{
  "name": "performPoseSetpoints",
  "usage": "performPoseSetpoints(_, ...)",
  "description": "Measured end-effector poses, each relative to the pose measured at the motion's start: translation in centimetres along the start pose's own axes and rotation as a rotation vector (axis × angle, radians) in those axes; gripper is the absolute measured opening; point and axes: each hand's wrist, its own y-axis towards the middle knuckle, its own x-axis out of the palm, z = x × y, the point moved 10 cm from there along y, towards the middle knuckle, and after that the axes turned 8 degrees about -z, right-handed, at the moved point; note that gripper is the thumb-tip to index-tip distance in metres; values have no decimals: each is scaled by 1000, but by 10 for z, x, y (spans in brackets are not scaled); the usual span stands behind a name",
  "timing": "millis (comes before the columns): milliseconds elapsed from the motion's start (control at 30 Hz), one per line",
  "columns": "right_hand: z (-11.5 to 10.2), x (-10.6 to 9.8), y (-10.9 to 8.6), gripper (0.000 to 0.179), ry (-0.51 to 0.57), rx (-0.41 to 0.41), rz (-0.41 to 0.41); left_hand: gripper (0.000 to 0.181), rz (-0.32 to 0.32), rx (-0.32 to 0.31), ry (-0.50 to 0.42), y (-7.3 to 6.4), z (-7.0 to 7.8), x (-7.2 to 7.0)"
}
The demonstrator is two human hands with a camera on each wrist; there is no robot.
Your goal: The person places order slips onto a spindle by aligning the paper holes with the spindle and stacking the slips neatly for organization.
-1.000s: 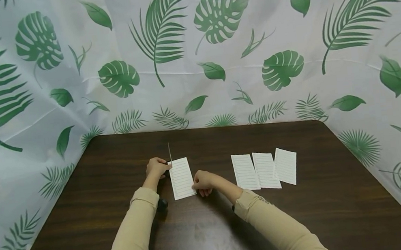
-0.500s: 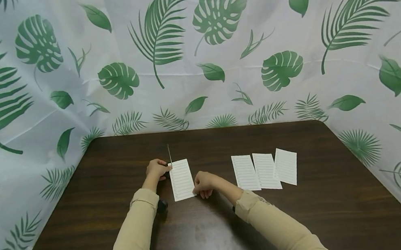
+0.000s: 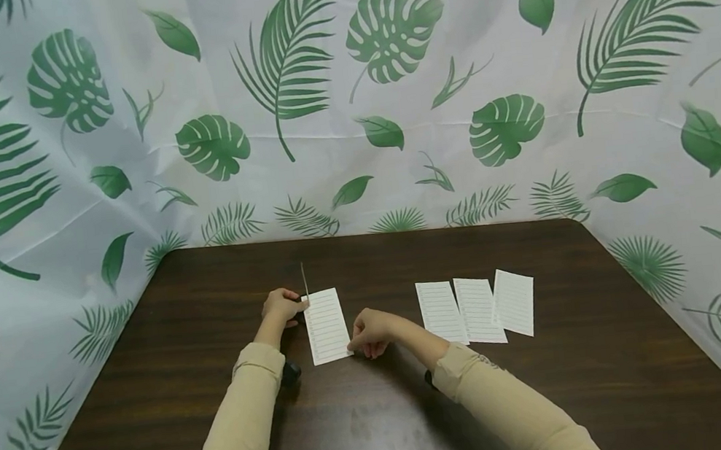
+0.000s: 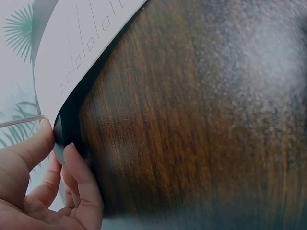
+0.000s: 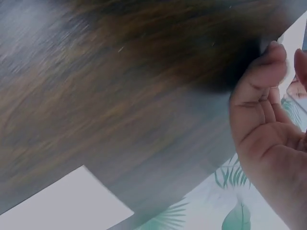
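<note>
A white lined checklist sheet [image 3: 327, 327] with small boxes along one side lies between the two hands. My left hand [image 3: 282, 306] grips it at the upper left corner, thumb near the edge and fingers curled below. Under that corner, a dark curved thing [image 4: 59, 136] shows between the thumb and fingers; I cannot tell what it is. A thin pale strip [image 3: 304, 281] sticks out past the sheet's top, its near end at the thumb. My right hand [image 3: 370, 332] pinches the lower right corner, with the other fingers curled under the palm.
Three more lined sheets lie to the right: a left one [image 3: 441, 312], a middle one [image 3: 478, 308] and a tilted right one [image 3: 515, 301] overlapping it. The dark wooden table [image 3: 369, 429] ends at a leaf-patterned white curtain [image 3: 328, 170].
Both hands stay at the same corners of the sheet. My right wrist and forearm have shifted slightly to the right, and the head view has tilted up a little.
</note>
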Motion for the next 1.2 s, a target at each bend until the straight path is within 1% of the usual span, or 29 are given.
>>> performPoseSetpoints(200,2,-3,-3,12,-23,-81,-62,27,1,7,-3,3,-3,-1)
performPoseSetpoints(300,3,-5,-6,13,-41,-125,-90,27,2,18,-2,3,-2,-1)
performPoseSetpoints(400,5,-8,-11,16,-80,-162,-92,27,1,27,1,2,0,-1)
performPoseSetpoints(500,5,-13,-17,19,-130,-192,-87,27,4,21,-2,1,-1,-1)
performPoseSetpoints(633,4,-22,-26,22,-227,-235,-63,28,5,13,-4,2,-4,-2)
performPoseSetpoints(733,5,-32,-34,23,-301,-268,-25,28,7,19,1,1,-3,-2)
performPoseSetpoints(833,9,-45,-40,23,-343,-284,19,27,15,33,5,0,-1,-3)
performPoseSetpoints(1033,25,-69,-56,24,-377,-279,95,28,2,42,3,0,0,-1)
performPoseSetpoints(1200,41,-89,-69,26,-357,-270,149,29,-3,46,5,1,1,1)
